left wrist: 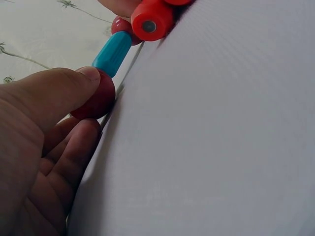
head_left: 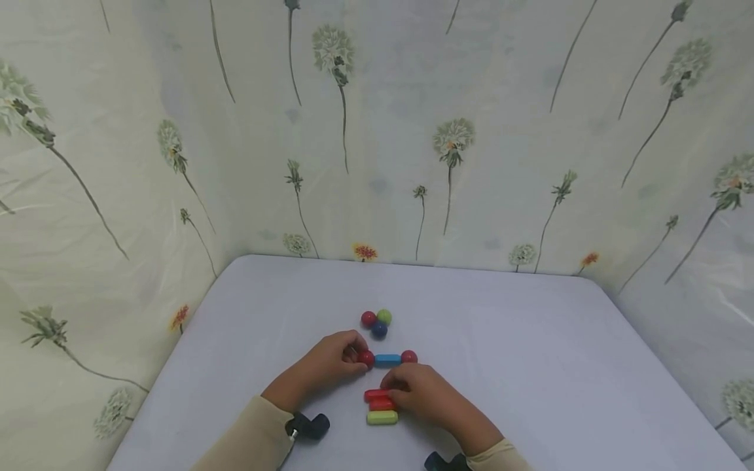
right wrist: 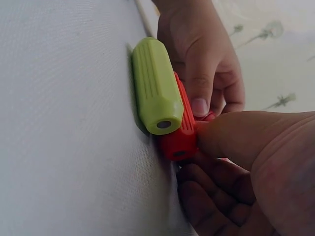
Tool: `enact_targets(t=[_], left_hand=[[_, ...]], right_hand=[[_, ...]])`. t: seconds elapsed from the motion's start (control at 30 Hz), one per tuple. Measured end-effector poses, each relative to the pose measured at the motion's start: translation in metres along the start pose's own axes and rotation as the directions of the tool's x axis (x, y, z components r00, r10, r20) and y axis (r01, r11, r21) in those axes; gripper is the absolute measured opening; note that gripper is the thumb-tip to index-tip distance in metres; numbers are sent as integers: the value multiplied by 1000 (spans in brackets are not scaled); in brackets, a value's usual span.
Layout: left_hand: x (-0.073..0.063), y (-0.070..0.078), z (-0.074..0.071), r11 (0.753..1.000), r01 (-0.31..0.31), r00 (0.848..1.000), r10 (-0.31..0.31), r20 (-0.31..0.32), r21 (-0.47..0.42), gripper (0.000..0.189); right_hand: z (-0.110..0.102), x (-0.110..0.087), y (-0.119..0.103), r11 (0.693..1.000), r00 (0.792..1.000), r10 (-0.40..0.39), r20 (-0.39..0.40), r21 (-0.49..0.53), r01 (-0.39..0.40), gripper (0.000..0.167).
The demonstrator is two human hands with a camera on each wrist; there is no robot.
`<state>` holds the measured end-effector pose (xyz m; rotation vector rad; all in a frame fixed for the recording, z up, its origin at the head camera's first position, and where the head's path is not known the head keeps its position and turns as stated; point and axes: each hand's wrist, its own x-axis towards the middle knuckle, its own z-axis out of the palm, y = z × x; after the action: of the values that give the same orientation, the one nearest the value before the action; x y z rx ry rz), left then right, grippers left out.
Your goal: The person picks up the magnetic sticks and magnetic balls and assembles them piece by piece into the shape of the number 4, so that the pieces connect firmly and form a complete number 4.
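My left hand (head_left: 331,358) pinches a dark red ball (left wrist: 101,101) between thumb and fingers. That ball sits on the left end of a blue magnetic stick (head_left: 387,360), and another red ball (head_left: 409,356) is on its right end. Nearer to me, my right hand (head_left: 425,394) pinches a red magnetic stick (head_left: 374,395) with thumb and fingertips. A second red stick (head_left: 381,405) lies right beside it, followed by a yellow-green stick (right wrist: 156,83). Round metal ends show on the sticks in the wrist views. The right fingertips are partly hidden behind the sticks.
Beyond the joined piece, a red ball (head_left: 368,318), a green ball (head_left: 384,316) and a dark blue ball (head_left: 379,329) lie clustered on the white table (head_left: 501,327). A flower-patterned sheet (head_left: 389,131) hangs behind and along both sides.
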<state>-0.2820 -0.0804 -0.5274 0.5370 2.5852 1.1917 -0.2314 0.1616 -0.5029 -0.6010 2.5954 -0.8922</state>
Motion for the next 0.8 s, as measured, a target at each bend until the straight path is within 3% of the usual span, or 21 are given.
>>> enact_targets(t=[0.33, 0.8], left_hand=[[1, -3, 0, 999, -48, 999, 48, -5, 4, 24], [1, -1, 1, 1000, -25, 1000, 25, -8, 3, 24]], right_hand=[[0, 0, 1, 999, 999, -27, 17, -26, 27, 13], [2, 0, -3, 999, 1000, -18, 9, -44, 19, 10]])
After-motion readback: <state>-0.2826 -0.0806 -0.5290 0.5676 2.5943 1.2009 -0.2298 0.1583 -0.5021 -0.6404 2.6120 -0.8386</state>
